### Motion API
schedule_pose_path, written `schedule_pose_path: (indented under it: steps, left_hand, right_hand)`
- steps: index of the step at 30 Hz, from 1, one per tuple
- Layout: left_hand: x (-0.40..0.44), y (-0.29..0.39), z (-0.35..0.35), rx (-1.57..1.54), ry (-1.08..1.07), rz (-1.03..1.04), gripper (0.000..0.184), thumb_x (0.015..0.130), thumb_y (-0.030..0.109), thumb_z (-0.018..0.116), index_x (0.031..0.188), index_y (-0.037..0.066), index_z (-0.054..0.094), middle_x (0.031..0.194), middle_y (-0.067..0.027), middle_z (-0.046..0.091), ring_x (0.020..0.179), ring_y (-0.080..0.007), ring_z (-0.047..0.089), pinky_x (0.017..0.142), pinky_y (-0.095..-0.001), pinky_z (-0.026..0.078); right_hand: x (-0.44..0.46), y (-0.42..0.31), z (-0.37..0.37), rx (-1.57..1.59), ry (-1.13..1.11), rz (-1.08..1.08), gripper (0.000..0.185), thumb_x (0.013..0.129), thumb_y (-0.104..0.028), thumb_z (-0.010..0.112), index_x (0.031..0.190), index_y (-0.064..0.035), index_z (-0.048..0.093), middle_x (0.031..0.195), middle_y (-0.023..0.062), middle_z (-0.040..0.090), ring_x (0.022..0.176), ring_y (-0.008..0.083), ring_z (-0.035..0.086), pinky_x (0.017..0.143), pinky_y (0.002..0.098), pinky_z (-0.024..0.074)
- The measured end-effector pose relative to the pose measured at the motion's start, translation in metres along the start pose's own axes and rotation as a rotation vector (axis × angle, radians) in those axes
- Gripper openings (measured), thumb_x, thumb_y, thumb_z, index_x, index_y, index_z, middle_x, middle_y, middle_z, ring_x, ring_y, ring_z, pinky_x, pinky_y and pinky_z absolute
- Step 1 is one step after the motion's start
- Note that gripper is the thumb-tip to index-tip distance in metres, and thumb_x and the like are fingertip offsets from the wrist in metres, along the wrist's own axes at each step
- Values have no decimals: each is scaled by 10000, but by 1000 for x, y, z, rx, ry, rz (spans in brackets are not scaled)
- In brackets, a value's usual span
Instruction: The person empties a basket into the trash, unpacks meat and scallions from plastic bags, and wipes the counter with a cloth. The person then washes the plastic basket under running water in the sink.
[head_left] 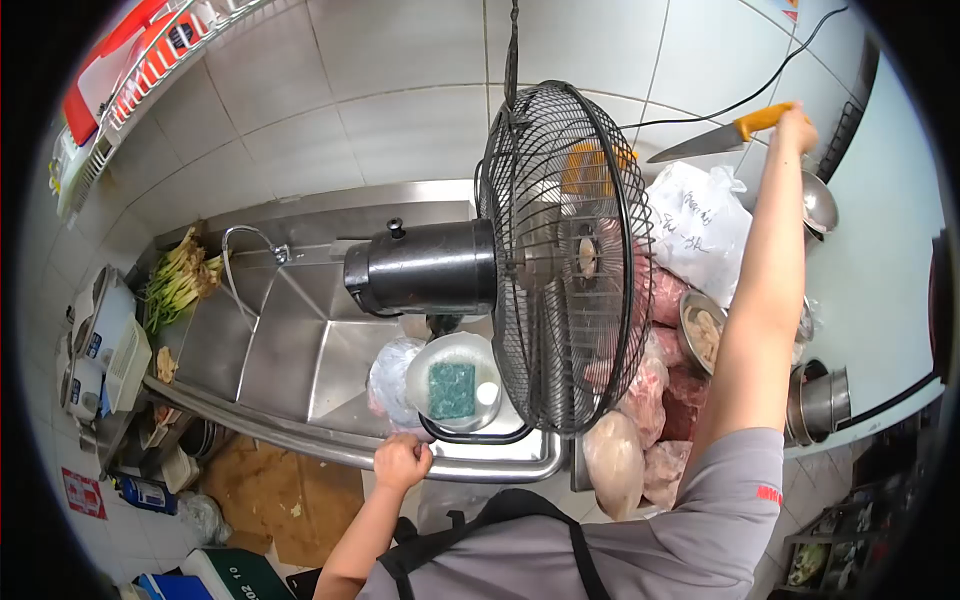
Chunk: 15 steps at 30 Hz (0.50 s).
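In my right hand [797, 132], stretched far out at the upper right, is a kitchen knife [702, 144] with a yellow-orange handle. Its blade points left, in front of the tiled wall. My left hand [402, 462] is closed in a loose fist at the front rim of the steel sink [350, 455], with nothing visible in it. Just beyond that hand sits a round translucent container [482, 352] holding a green scouring pad [452, 390]. Below the knife lie a white plastic bag with writing [700, 215] and several pieces of bagged meat [685, 400].
A large black fan [575, 260] blocks the middle of the view. Green onions [180, 280] lie at the sink's left end near the tap [280, 254]. A metal bowl of pale pieces [703, 335] stands by the meat. Steel pots [822, 400] stand at right.
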<state>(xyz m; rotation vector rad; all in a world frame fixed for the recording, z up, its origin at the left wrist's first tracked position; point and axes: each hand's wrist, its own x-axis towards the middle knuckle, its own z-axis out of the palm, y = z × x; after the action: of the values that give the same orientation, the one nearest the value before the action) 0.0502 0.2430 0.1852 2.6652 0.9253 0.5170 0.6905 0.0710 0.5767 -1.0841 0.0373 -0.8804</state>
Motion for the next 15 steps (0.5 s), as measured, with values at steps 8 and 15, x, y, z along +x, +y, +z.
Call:
schedule_pose_path:
  steps: [8, 15]
  left_hand:
    - [-6, -4, 0, -68, 20, 28, 209, 665, 243, 576, 573, 71, 501, 606, -88, 539, 621, -280, 539, 568, -394, 439]
    - [-14, -38, -27, -851, -120, 111, 197, 747, 155, 594, 892, 36, 532, 888, -106, 533, 801, -264, 547, 704, -330, 447]
  right_hand:
    - [24, -149, -100, 32, 99, -508, 241, 748, -172, 650, 685, 59, 621, 670, 117, 622, 603, 182, 577, 597, 316, 466]
    - [-145, -377, -171, 66, -309, -982, 246, 905, -123, 381, 1055, 70, 355, 815, 130, 502, 643, 188, 544, 472, 244, 493]
